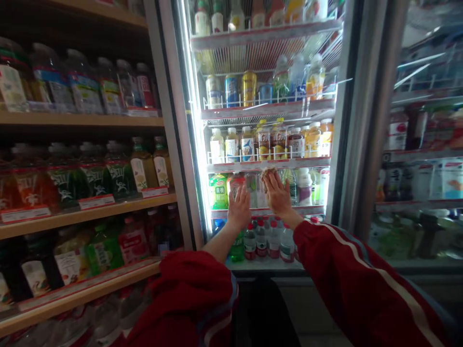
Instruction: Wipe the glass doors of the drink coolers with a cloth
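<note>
Both my arms, in red sleeves, reach into an open drinks cooler at its third shelf [253,212]. My left hand [238,208] is raised with its fingers stretched up, touching a red-labelled bottle [237,182] beside a green bottle [219,191]. My right hand [277,193] is slightly higher, back towards me, with its fingers closed round a small bottle whose pale top [268,170] shows at the fingertips just under the shelf rail above. Clear bottles [304,187] stand to the right of it.
The cooler has wire shelves of cans [249,88] and juice bottles [278,140], with red-capped water bottles [261,238] at the bottom. Its glass door [415,144] stands open at the right. Wooden shelves [90,207] of bottled drinks fill the left side.
</note>
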Tool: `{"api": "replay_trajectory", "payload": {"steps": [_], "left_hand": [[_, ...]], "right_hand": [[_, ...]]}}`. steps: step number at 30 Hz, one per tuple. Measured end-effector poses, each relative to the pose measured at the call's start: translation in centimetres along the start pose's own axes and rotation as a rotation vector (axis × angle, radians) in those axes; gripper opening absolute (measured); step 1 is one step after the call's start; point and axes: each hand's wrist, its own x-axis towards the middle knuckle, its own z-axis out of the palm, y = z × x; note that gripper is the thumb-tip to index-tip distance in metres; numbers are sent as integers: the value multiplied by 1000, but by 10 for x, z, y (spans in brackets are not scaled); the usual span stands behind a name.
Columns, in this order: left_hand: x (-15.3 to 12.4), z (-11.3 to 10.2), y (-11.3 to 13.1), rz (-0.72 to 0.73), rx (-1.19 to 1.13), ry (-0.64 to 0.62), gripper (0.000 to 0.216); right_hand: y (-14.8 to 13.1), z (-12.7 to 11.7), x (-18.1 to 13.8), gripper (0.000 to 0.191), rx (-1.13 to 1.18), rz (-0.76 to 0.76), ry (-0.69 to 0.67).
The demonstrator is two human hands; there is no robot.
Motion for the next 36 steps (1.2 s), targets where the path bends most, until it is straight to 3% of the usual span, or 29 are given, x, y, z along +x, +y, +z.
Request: {"api": "replay_trajectory", "payload": {"steps": [6,13,20,26,33,36], "left_hand": [[3,-1,11,11,-23,14,62],[8,3,24,60,-37,32,62],[10,-3,36,88,-19,20,57],[10,4,38,106,1,47,56],[7,3,39,109,6,54,55],[7,1,39,116,11,42,55]], "right_hand": [[2,-3,-28,51,-23,-42,-49],[21,-10,-9,50,-52,20,-15],[28,-12,-28,47,-68,-48,-26],[42,-7,-17,47,-73,-1,30],[34,-2,-38,47,-52,-30,32],[38,-4,-32,48,-42,-17,26]]}}
